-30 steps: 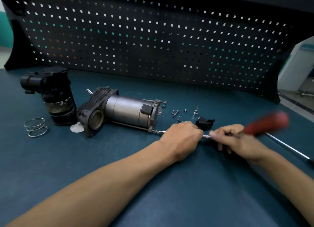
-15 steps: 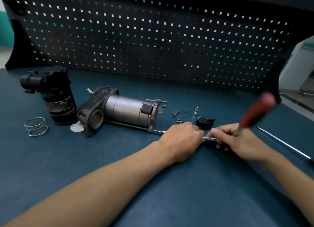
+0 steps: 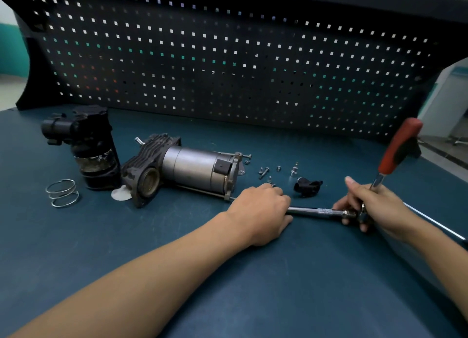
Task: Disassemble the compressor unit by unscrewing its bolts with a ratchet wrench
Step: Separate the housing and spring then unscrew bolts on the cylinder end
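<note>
One second has swung your ratchet wrench [image 3: 400, 147] from low right to near upright, right hand [image 3: 374, 206] clamped on its head, left hand [image 3: 260, 208] curled round the extension bar [image 3: 316, 210] just beside the compressor unit [image 3: 192, 168] lying left of centre: hidden bolt judged turning, not yet out.

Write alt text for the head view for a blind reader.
A left hand steadies a long extension bar running toward a compressor unit lying on a blue bench, while the right hand grips the red-handled ratchet wrench at its other end. Loose bolts and a spring lie nearby.
</note>
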`<state>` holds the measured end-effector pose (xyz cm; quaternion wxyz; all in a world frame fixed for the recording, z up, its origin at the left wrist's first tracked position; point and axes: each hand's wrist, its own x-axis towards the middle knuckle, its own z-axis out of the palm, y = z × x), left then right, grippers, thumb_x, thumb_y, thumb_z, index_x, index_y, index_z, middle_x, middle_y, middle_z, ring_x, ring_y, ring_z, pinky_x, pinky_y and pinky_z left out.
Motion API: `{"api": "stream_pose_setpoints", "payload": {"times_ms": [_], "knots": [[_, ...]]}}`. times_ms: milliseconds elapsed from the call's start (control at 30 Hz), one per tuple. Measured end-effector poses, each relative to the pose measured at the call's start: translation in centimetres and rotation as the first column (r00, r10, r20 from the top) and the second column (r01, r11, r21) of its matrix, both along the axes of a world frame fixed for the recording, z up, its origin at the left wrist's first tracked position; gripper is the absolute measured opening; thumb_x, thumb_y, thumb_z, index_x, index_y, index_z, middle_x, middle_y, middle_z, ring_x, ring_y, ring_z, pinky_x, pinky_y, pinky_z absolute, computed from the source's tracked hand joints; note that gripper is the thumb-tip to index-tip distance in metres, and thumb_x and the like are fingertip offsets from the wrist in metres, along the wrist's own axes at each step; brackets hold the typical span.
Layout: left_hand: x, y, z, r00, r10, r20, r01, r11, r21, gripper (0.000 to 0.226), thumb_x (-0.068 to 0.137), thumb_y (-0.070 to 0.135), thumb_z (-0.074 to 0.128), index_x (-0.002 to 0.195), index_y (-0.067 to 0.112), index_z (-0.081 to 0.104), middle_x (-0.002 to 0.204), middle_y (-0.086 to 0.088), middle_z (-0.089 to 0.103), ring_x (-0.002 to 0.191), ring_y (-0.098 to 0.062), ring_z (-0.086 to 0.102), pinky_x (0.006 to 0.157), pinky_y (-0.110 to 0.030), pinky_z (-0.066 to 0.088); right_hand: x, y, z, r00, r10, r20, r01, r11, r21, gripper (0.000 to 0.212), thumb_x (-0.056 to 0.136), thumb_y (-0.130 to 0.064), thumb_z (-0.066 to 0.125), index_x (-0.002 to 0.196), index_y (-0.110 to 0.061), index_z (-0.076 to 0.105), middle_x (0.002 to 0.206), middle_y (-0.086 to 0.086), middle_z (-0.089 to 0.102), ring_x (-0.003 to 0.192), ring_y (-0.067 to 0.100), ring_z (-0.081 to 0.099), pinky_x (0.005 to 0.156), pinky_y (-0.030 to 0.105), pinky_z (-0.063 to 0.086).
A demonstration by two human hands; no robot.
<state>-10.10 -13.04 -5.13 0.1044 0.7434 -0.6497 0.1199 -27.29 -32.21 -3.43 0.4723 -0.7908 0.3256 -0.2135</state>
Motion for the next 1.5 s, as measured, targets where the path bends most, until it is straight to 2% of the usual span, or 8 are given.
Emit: {"api": "stream_pose_setpoints", "payload": {"times_ms": [167, 367, 533, 667, 800, 967, 1167, 1500], "knots": [[0.4, 1.3, 1.7, 0.999, -0.033, 0.038, 0.034, 0.998, -0.050, 0.032, 0.097, 0.041, 0.051, 0.114, 0.017, 0.062, 0.111, -0.002, 0.061, 0.110, -0.026, 0.053, 0.087, -0.040, 0.049, 0.0, -1.6, -0.4, 0.969, -0.241, -0.059, 0.242, 0.970, -0.005, 0.051, 0.098, -0.058, 0.048, 0.070, -0.015, 0.047, 0.070, 0.013, 0.074, 0.047, 0.021, 0.065, 0.037, 0.024, 0.037], [4.6, 5.5, 5.2, 0.999, -0.034, -0.001, 0.028, 0.824, -0.566, 0.024, 0.087, 0.031, 0.063, 0.101, 0.013, 0.072, 0.093, 0.000, 0.069, 0.091, -0.025, 0.059, 0.080, -0.037, 0.050, -1.6, -4.0, -0.3, 0.884, -0.410, -0.225, 0.312, 0.875, -0.370, 0.044, 0.095, -0.039, 0.061, 0.067, -0.005, 0.066, 0.054, 0.002, 0.067, 0.048, 0.022, 0.060, 0.042, 0.026, 0.040], [8.2, 7.2, 4.1, 0.974, 0.226, -0.036, -0.225, 0.915, -0.336, 0.063, 0.086, 0.061, 0.056, 0.129, 0.015, 0.059, 0.125, 0.000, 0.061, 0.119, -0.021, 0.047, 0.101, -0.033, 0.040, -1.8, -3.9, 0.0, 0.731, -0.491, -0.473, 0.204, 0.820, -0.535, 0.038, 0.090, -0.035, 0.067, 0.065, -0.007, 0.061, 0.069, 0.011, 0.063, 0.073, 0.029, 0.059, 0.062, 0.033, 0.047], [8.6, 6.6, 2.3, 0.961, 0.251, -0.113, -0.274, 0.919, -0.285, 0.065, 0.089, 0.062, 0.051, 0.134, 0.016, 0.052, 0.134, 0.001, 0.055, 0.126, -0.020, 0.042, 0.106, -0.033, 0.034, -1.0, -0.7, 2.2, 0.774, -0.564, -0.287, 0.254, 0.692, -0.675, 0.029, 0.087, -0.048, 0.066, 0.071, -0.024, 0.064, 0.080, 0.002, 0.066, 0.080, 0.030, 0.062, 0.071, 0.038, 0.054], [9.0, 6.6, 2.2, 0.959, 0.201, -0.202, -0.259, 0.911, -0.321, 0.061, 0.082, 0.063, 0.063, 0.125, 0.020, 0.056, 0.122, 0.005, 0.059, 0.114, -0.017, 0.048, 0.099, -0.032, 0.041, 4.1, 5.6, 3.6, 0.985, -0.168, 0.043, 0.147, 0.680, -0.719, 0.027, 0.081, -0.050, 0.069, 0.097, -0.028, 0.069, 0.096, -0.013, 0.069, 0.091, 0.015, 0.063, 0.083, 0.035, 0.053], [10.4, 7.5, 2.7, 0.932, 0.171, -0.318, -0.259, 0.930, -0.260, 0.077, 0.081, 0.074, 0.045, 0.136, 0.019, 0.052, 0.131, 0.005, 0.057, 0.122, -0.013, 0.046, 0.104, -0.030, 0.037, 12.2, 11.4, 4.0, 0.943, 0.251, -0.220, -0.331, 0.621, -0.711, 0.089, 0.072, -0.070, 0.065, 0.147, -0.029, 0.041, 0.142, -0.014, 0.048, 0.130, 0.008, 0.039, 0.105, 0.028, 0.037], [10.6, 7.1, 1.6, 0.947, 0.167, -0.275, -0.244, 0.929, -0.279, 0.078, 0.083, 0.078, 0.030, 0.135, 0.024, 0.051, 0.134, 0.011, 0.054, 0.125, -0.010, 0.038, 0.106, -0.028, 0.029, 15.3, 8.7, 6.2, 0.806, 0.341, -0.484, -0.578, 0.630, -0.519, 0.068, 0.086, -0.045, 0.074, 0.145, -0.023, 0.050, 0.137, -0.007, 0.058, 0.115, 0.008, 0.059, 0.102, 0.026, 0.045], [10.9, 6.7, 1.0, 0.953, 0.160, -0.257, -0.238, 0.920, -0.312, 0.073, 0.085, 0.079, 0.028, 0.134, 0.029, 0.051, 0.133, 0.016, 0.052, 0.124, -0.008, 0.036, 0.103, -0.023, 0.021, 9.8, 4.6, 5.4, 0.970, 0.190, -0.154, -0.245, 0.761, -0.601, 0.008, 0.087, -0.008, 0.075, 0.092, -0.012, 0.079, 0.079, -0.012, 0.074, 0.067, -0.008, 0.063, 0.072, 0.010, 0.051]]}}
